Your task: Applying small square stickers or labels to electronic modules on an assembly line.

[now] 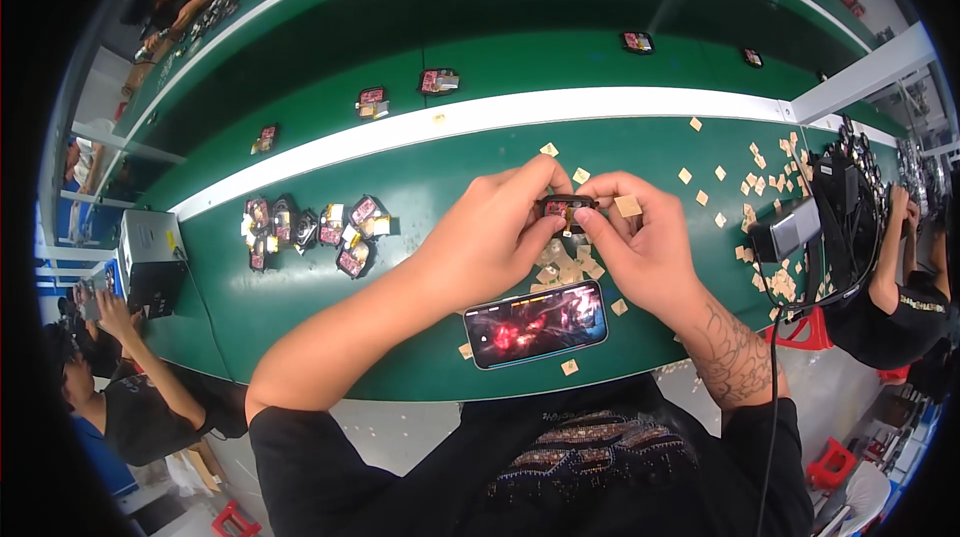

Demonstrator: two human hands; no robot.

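A small black watch-like housing (568,205) with a pink-red and yellow inside is pinched between both my hands over the green bench. My left hand (497,222) grips its left side, the thumb on its front edge. My right hand (648,242) closes on its right side, thumb pressed near a small yellowish strip. A tan square piece (627,205) shows at the right fingers; whether it is held or stuck there I cannot tell. Under the hands lies a pile of tan squares (560,267). Closer to me a phone (535,325) lies flat with its lit screen up.
Several similar housings (332,225) are grouped at left; others, like this housing (440,82), sit along the green strip beyond the white rail (480,117). Tan squares (785,282) scatter at right beside a black-and-grey device (787,229) with cables. Other people work at both sides.
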